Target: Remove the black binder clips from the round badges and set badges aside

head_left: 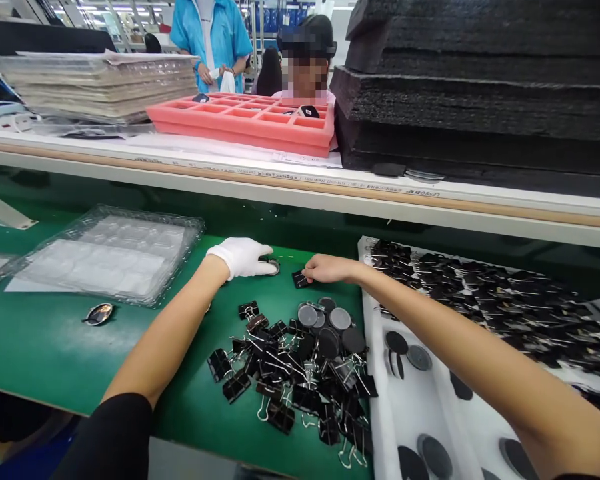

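Note:
My left hand [243, 258], in a white glove, is closed on a small round disc [273, 267] above the green tabletop; its fingers partly cover the disc. To the right, my bare right hand [325, 269] pinches a black binder clip [299, 279] by one end. The two hands are apart. Below them lies a loose heap of black binder clips [280, 360] with silver wire handles. Several grey and black round discs [340, 319] rest at the heap's upper right.
A white foam tray [405, 407] on the right holds discs and rows of clips [480, 293]. Left are a clear plastic tray [153, 280] and a shiny oval piece [99, 314]. A shelf [280, 190] crosses behind, bearing a pink foam tray [240, 130] and black foam stacks [460, 100]. People are beyond.

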Demonstrator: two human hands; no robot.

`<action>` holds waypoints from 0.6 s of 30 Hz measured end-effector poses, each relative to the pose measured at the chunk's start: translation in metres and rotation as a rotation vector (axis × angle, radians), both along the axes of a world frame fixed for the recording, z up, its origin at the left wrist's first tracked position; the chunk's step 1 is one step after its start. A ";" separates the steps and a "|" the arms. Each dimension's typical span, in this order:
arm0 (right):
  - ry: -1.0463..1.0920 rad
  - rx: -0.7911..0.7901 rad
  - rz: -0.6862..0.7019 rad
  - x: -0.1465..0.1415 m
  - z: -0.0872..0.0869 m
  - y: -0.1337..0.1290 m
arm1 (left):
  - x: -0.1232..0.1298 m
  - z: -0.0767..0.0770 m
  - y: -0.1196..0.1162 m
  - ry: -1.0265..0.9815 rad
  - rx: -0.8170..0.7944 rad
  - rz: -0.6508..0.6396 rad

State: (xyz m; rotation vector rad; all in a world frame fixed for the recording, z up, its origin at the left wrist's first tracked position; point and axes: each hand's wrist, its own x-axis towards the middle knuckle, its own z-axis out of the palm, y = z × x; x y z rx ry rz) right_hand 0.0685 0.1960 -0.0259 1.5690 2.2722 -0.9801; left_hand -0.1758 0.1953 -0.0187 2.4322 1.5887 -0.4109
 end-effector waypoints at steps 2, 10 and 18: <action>0.030 -0.027 0.022 0.002 -0.005 0.001 | 0.000 -0.002 -0.001 0.022 0.030 -0.059; 0.105 0.483 -0.325 -0.021 -0.005 0.011 | 0.017 -0.014 0.002 0.000 0.066 -0.187; 0.164 0.451 -0.416 -0.044 -0.061 0.012 | 0.033 -0.012 -0.014 -0.032 -0.073 -0.111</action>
